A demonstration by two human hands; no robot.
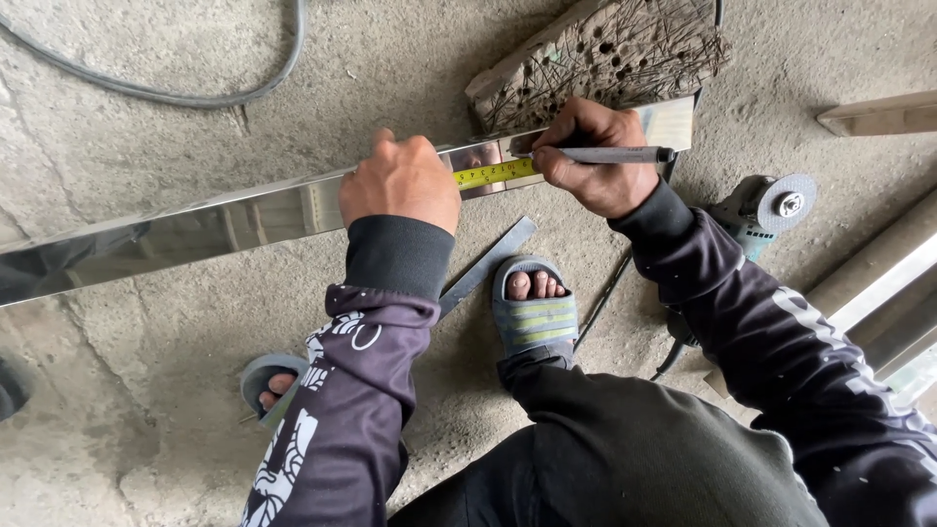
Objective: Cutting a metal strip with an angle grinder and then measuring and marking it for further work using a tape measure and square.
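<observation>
While left hand (400, 182) pins tape measure (494, 173) (fist closed), right hand (593, 156) grips scriber (610, 154).

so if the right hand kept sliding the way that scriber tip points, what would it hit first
Most likely the left hand: the right hand aims its scriber along the yellow tape on the shiny steel bar toward it.

Both arms reach forward and down from a crouch, in dark long sleeves with white print. The left hand (400, 182) is curled into a loose fist, knuckles up, wrist bent slightly, fingers tucked under and pressing down. The right hand (593, 158) sits just beside it to the right, fingers pinched closed in a writing grip, thumb side toward the left hand, its forearm angling in from the lower right.
</observation>
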